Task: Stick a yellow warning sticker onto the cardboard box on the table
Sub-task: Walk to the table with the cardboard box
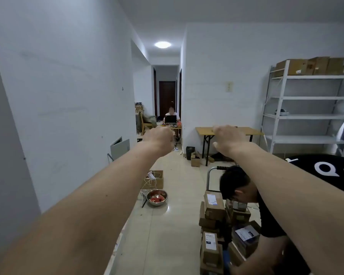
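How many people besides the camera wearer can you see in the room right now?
2. One dark-haired person in a black shirt bends over the stacked brown cardboard parcels at lower right; another person sits behind a black laptop at the far hallway desk. Others may be hidden.

Both hands face away, so the left hand (159, 140) and right hand (227, 138) hide their fingers. Blurred stacked brown cardboard parcels (213, 225) run off the bottom edge.

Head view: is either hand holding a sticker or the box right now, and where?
No sticker or box shows in either hand. The left hand and right hand are raised and curled, backs to camera, so the palms are hidden.
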Available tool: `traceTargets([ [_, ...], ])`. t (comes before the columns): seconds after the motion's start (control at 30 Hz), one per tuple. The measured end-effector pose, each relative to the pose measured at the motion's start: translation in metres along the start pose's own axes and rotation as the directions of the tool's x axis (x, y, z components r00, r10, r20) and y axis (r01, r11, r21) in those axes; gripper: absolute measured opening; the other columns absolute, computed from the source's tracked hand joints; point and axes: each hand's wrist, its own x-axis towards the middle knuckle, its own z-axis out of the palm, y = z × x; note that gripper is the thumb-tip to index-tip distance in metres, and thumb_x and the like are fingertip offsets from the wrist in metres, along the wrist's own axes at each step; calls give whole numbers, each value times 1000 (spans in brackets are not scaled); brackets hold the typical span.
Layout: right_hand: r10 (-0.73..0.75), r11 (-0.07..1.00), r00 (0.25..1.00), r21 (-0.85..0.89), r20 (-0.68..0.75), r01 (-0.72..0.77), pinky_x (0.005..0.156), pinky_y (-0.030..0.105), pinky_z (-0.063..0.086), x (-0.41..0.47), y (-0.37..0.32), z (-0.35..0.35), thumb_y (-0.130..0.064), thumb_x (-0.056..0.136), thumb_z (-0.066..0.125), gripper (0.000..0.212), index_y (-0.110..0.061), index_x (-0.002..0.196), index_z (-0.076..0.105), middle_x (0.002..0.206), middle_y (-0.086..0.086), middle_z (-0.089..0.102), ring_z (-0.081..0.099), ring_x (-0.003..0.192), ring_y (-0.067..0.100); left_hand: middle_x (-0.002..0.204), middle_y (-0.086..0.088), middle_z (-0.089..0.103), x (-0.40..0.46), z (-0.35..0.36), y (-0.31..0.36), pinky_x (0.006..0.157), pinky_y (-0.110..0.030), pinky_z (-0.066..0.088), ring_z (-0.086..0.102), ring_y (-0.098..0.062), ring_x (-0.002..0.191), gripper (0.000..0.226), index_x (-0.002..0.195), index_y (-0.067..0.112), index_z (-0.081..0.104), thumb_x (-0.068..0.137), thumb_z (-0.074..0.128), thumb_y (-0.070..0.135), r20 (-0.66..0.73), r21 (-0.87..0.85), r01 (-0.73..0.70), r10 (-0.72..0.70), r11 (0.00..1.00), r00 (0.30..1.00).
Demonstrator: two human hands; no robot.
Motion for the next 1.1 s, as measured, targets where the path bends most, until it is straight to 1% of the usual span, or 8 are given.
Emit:
traceTargets([
  [0.13, -7, 1000, 997, -28, 74, 10, 63, 33, 41, 2, -4, 9, -4, 88, 51, 16, -5, 104, 55, 95, 12, 61, 52, 78, 28, 103, -4, 68, 0, 7, -7, 79, -40, 55, 64, -27, 94, 22, 105, 15, 67, 84, 60, 18, -5, 38, -15, 16, 999, 1000],
  [0.27, -35, 999, 993, -18, 114, 37, 74, 35, 42, 5, -11, 23, -8, 89, 54, 6, -8, 95, 52, 105, 12, 59, 52, 90, 27, 104, -5, 68, 1, 14, -16, 76, -38, 55, 64, -25, 94, 21, 105, 13, 66, 85, 60, 17, -11, 80, -52, 53, 995, 999],
  [0.33, -33, 999, 993, -30, 112, 37, 84, 38, 42, 8, -16, 32, -9, 89, 54, 18, -7, 107, 55, 112, 12, 59, 53, 104, 29, 103, -6, 69, 2, 19, -22, 74, -37, 52, 64, -26, 94, 21, 104, 12, 66, 85, 59, 19, 4, 103, -58, 58, 993, 998],
  [0.4, -37, 998, 992, -41, 118, 42, 90, 39, 42, 12, -22, 43, -10, 89, 53, 28, -8, 117, 55, 115, 11, 58, 52, 111, 30, 104, -7, 69, 0, 25, -31, 74, -36, 50, 64, -26, 96, 23, 106, 11, 64, 86, 58, 22, 20, 110, -70, 68, 992, 997],
  [0.53, -63, 996, 992, -51, 106, 69, 86, 38, 43, 13, -41, 66, -10, 88, 49, 21, -10, 109, 54, 108, 11, 58, 52, 103, 28, 109, -9, 67, -10, 43, -50, 82, -40, 53, 63, -28, 100, 27, 112, 10, 61, 88, 53, 20, 15, 72, -71, 70, 995, 997],
  [0.7, -124, 991, 991, -47, 40, 126, 84, 37, 44, 10, -69, 98, -15, 88, 50, 22, -10, 109, 57, 108, 9, 61, 54, 101, 27, 103, -7, 69, -16, 72, -72, 74, -38, 54, 65, -26, 92, 24, 107, 10, 61, 88, 51, 20, -62, 34, -110, 112, 993, 992],
  [0.8, -142, 988, 990, -53, 8, 142, 87, 38, 46, 14, -78, 118, -17, 88, 53, 25, -12, 112, 57, 109, 8, 62, 55, 102, 27, 103, -7, 68, -16, 93, -81, 74, -35, 50, 62, -25, 93, 26, 110, 10, 61, 89, 50, 22, -70, 53, -144, 148, 988, 987],
  [1.1, -152, 988, 988, -29, 14, 152, 87, 36, 46, 81, -67, 187, -18, 88, 54, 28, -11, 115, 56, 115, 8, 60, 54, 105, 26, 123, -9, 62, 38, 160, -112, 98, -38, 45, 54, -27, 115, 36, 121, 10, 56, 87, 52, 22, -63, 37, -172, 174, 984, 983],
])
